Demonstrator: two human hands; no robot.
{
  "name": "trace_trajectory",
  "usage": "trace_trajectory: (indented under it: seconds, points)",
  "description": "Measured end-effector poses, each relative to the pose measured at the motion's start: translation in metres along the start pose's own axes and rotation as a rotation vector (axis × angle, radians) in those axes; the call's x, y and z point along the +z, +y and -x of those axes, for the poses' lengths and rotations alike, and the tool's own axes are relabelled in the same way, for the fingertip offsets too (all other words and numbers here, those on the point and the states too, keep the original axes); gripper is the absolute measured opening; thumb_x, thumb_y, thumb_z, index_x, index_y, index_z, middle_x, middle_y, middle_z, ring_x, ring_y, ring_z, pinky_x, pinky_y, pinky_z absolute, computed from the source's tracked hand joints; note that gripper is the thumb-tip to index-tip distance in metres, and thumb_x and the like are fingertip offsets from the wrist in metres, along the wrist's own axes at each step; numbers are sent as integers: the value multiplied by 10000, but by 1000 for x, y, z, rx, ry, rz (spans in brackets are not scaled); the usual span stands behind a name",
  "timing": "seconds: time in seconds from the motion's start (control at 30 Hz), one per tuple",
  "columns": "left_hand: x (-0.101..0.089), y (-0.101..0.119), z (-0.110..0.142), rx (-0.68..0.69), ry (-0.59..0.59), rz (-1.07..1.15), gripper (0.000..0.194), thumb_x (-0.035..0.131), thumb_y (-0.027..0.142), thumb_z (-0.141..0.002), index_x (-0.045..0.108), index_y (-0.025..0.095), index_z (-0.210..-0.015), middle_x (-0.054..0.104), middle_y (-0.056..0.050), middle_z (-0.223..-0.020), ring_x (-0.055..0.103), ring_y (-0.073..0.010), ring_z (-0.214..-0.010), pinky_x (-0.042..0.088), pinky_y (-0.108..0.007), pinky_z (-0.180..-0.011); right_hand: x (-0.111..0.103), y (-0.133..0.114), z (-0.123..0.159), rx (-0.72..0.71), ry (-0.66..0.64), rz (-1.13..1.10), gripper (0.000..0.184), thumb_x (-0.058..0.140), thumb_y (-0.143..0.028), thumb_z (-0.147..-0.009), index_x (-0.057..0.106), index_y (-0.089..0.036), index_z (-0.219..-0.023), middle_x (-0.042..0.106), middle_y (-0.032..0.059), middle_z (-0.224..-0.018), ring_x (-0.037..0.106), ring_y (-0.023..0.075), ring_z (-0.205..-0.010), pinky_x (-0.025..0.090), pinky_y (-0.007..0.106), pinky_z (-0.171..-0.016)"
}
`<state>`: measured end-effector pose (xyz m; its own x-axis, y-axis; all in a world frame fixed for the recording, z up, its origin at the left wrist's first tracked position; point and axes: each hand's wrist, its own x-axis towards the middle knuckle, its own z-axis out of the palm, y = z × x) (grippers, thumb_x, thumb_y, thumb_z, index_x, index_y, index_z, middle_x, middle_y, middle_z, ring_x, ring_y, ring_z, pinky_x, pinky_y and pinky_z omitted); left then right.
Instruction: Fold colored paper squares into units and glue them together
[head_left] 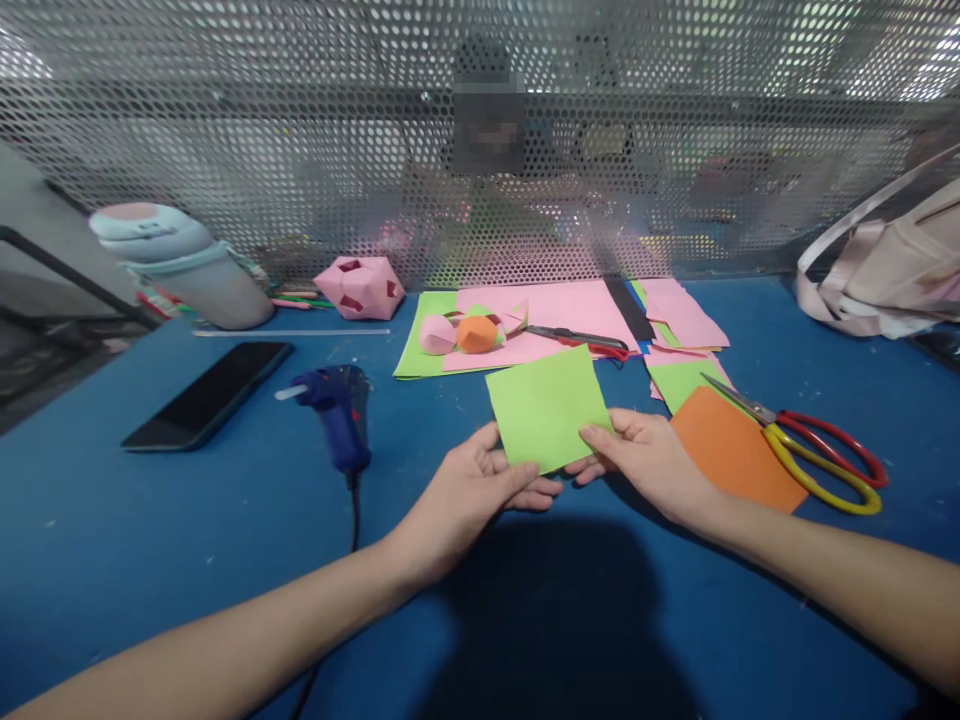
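A green paper square (549,405) is held just above the blue table (150,520) by both hands. My left hand (469,495) pinches its near left corner, thumb on top and fingers underneath. My right hand (649,455) grips its near right edge the same way. An orange paper square (739,450) lies flat just right of my right hand. Red-and-yellow scissors (814,445) rest partly on that orange sheet.
A blue glue gun (339,412) with its cord lies left of my hands, a black phone (210,392) and a pale bottle (180,262) farther left. Pink and green sheets (570,310), folded paper shapes (465,332), a pink paper ball (361,287) and a bag (885,265) sit by the perforated screen.
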<state>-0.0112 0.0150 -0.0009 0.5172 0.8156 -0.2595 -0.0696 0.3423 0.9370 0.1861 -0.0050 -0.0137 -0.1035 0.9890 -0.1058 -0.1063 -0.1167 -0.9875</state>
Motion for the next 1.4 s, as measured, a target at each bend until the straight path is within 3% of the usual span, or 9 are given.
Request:
trace_trajectory:
  seconds: [0.17,0.4,0.53,0.6,0.73,0.87,1.03,1.23,1.4]
  points:
    - [-10,-1,-3,7,56,-38,470,659,257,-802,428,137,-1193,700,-131,-982,690,-205,-872,559,-284,-774,-3,-1,-1,-9,31,109,266,581,-416,-818,546,-163,-744,656,8,-585,680,162,-576,549,270,-550]
    - [-16,1,-8,-17,-92,-1,483,618,202,-830,394,183,-1258,634,-124,-1161,642,-226,-1013,525,-326,-860,-10,-2,-3,-57,53,222,282,538,-438,-849,571,-170,-767,658,6,-611,624,129,-561,502,259,-586]
    - [-18,-1,-5,-24,-177,-124,358,599,232,-837,505,178,-1178,672,-91,-1043,666,-218,-910,539,-329,-774,-15,0,-8,-171,128,232,228,601,-412,-811,613,-184,-827,632,4,-764,570,123,-670,460,238,-603]
    - [-20,-1,-3,14,-218,-196,284,591,262,-840,569,174,-1108,676,-79,-1008,652,-206,-909,522,-324,-796,-17,2,-9,-174,159,245,231,611,-414,-802,604,-184,-792,590,-9,-716,528,114,-635,424,228,-563]
    - [-24,-3,-5,95,-25,-180,293,582,327,-840,586,210,-1108,666,-42,-1019,619,-169,-903,487,-286,-820,-17,3,-7,-172,134,453,287,604,-390,-803,532,-175,-628,423,-50,-556,393,84,-523,312,211,-478]
    - [-26,-4,-12,98,159,-190,277,544,393,-851,610,199,-1037,661,-15,-890,604,-132,-755,491,-245,-702,-15,2,-5,-189,56,618,226,575,-346,-823,577,-173,-678,485,-37,-593,426,93,-550,324,214,-489]
    - [-22,-2,-11,215,177,-539,257,502,367,-873,659,187,-966,663,-17,-817,590,-142,-755,470,-240,-700,-12,1,-7,-315,100,683,117,598,-308,-820,652,-205,-838,610,-16,-748,531,118,-669,406,236,-599]
    - [-23,-3,-9,521,155,-784,184,525,240,-848,695,172,-830,654,-48,-845,600,-167,-843,460,-282,-802,-7,-1,-1,-477,110,701,85,612,-264,-820,660,-196,-833,630,13,-799,572,136,-719,431,263,-639]
    - [-25,-4,-8,515,192,-868,182,527,245,-835,697,185,-811,677,-17,-783,604,-144,-739,437,-321,-896,-3,0,11,-541,-9,721,138,614,-237,-812,642,-198,-941,651,24,-876,598,150,-796,468,281,-726]
